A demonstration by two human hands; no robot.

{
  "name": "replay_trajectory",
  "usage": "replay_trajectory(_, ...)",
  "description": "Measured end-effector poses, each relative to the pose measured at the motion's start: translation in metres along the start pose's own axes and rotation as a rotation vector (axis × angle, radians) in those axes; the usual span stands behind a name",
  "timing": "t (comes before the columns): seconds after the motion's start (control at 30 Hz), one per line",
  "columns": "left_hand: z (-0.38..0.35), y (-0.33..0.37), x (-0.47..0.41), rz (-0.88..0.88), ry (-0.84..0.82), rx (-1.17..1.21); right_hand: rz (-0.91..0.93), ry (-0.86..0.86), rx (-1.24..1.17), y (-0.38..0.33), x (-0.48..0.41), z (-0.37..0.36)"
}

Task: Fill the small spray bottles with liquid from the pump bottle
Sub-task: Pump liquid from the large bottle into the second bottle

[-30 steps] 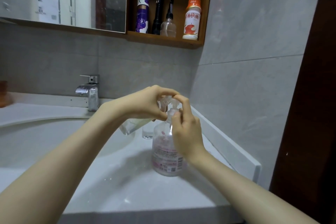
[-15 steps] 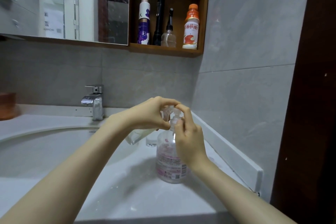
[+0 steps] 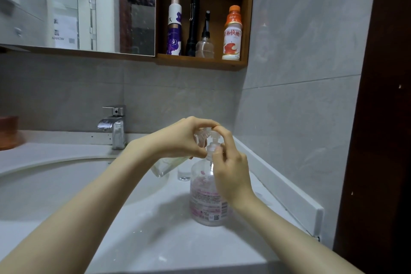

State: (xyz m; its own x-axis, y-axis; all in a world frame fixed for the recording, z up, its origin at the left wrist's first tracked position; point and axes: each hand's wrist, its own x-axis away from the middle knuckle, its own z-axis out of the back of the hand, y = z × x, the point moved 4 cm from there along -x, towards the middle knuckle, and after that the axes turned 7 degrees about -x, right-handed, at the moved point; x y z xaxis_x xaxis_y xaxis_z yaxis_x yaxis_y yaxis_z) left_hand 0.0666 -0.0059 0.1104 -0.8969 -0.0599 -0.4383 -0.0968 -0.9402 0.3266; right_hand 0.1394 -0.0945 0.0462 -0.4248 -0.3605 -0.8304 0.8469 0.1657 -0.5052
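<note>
Room: grey-tiled bathroom corner, smooth matte wall tiles with thin joints, and a dark brown door frame (image 3: 378,118) down the right edge.
Surface: white glossy countertop (image 3: 155,229) with a wide, shallow round basin (image 3: 55,184) sunk into its left part; a raised white lip runs along the right wall.
Faucet: a blocky chrome faucet (image 3: 114,127) stands behind the basin, its spout facing left.
Pump bottle: the pump bottle (image 3: 203,202) stands upright on the countertop just right of the basin. It is clear plastic and round-shouldered, with a pink and white printed label. Its long axis is vertical, and its clear pump head (image 3: 214,134) is on top.
Small spray bottle: the small spray bottle (image 3: 165,165) is a clear, slim cylinder held in the air above the basin's edge. It is tilted, with its open neck up and to the right at the pump spout and its flat base down and to the left.
Left hand: my left hand (image 3: 178,138) is curled over the upper part of the small spray bottle and grips it, thumb and fingertips meeting near its neck.
Right hand: my right hand (image 3: 231,169) has its forefinger arched onto the pump head and its thumb against the collar below, pinching the pump between them; the other fingers are folded.
Behind: a small clear cap (image 3: 184,172) stands on the countertop just behind the pump bottle.
Wall: a mirror (image 3: 77,6) hangs beside an open wooden shelf (image 3: 200,63) holding a purple and white can (image 3: 174,29), a black torch (image 3: 193,26), a clear bottle with a black nozzle (image 3: 204,44) and an orange-capped drink bottle (image 3: 232,33).
</note>
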Motion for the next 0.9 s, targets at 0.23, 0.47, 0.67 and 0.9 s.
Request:
replay_trajectory(0.23,-0.003,-0.003,0.000,-0.008,0.031,0.013,-0.020,0.005,0.013,0.002,-0.001,0.000)
replay_trajectory(0.47,-0.011,-0.008,0.001,-0.005,0.034,-0.009,-0.036,-0.011,0.015,0.008,-0.002,-0.001)
replay_trajectory(0.67,-0.006,-0.005,0.000,0.008,0.001,-0.031,-0.036,-0.011,0.029,0.005,0.003,0.000)
replay_trajectory(0.9,0.003,-0.001,-0.003,-0.006,-0.022,-0.046,-0.009,-0.006,0.011,0.001,0.001,0.000)
